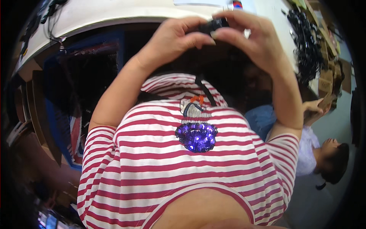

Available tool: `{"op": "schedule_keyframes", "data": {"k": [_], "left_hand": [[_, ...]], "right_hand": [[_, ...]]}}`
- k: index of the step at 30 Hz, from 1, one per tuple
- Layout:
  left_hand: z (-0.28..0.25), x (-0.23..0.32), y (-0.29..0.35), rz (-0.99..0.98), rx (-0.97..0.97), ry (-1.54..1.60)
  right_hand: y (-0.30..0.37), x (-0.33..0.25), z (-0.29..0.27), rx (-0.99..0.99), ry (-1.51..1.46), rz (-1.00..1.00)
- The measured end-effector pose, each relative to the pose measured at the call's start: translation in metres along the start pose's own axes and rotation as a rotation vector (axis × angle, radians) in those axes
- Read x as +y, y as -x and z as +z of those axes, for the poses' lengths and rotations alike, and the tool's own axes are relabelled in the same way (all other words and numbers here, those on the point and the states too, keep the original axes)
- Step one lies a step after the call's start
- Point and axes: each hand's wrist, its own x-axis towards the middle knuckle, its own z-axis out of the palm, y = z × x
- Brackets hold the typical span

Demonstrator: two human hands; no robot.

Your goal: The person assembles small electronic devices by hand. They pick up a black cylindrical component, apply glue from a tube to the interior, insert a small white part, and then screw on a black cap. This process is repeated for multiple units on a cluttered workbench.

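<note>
Both my hands are raised in front of me at the near edge of the white table, pinching a small black part (219,23) between them. My left hand (179,33) grips its left end between thumb and fingers. My right hand (249,32) closes on the right end, with the thumb tip against its lower side. The part looks like a short black plastic piece; its exact kind cannot be made out, as the fingers cover much of it.
A white table (114,21) curves across the top. A heap of shiny black parts (303,42) lies on its right side, near cardboard boxes (326,82). Black cables (51,23) are at the far left. A blue-rimmed bin (53,114) stands below left. Another person (305,152) is at the right.
</note>
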Motion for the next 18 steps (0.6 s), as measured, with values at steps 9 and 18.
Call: {"op": "schedule_keyframes", "data": {"k": [9,18], "left_hand": [[-0.015,-0.001,-0.004,-0.068,0.061,0.149],[0.002,-0.005,-0.008,-0.022,0.214,0.154]], "right_hand": [[-0.019,0.002,-0.016,0.007,0.194,-0.380],[-0.015,-0.011,0.003,0.339,0.388,-0.367]]}}
